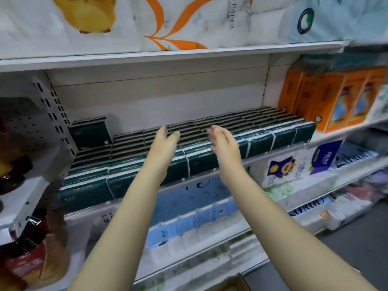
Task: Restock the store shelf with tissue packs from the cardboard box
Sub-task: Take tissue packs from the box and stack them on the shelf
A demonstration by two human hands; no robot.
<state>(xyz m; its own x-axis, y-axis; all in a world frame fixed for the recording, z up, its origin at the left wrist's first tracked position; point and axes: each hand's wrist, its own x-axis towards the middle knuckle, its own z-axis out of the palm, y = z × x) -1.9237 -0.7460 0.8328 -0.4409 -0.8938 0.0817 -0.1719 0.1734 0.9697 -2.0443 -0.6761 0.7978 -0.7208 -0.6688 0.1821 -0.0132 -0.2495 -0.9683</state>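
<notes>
I see the white middle shelf (258,160) carrying dark green tissue packs (130,173). They lie in tight rows from its front lip back toward the rear panel, one layer deep across the width, with a single raised stack (90,133) sitting on top at the back left corner. Just right of the green rows, orange boxes (336,99) stand upright on what seems to be the neighbouring bay's board, though that edge is blurred. The upper shelf (147,57) holds big white paper-roll bundles (189,22) side by side.
</notes>
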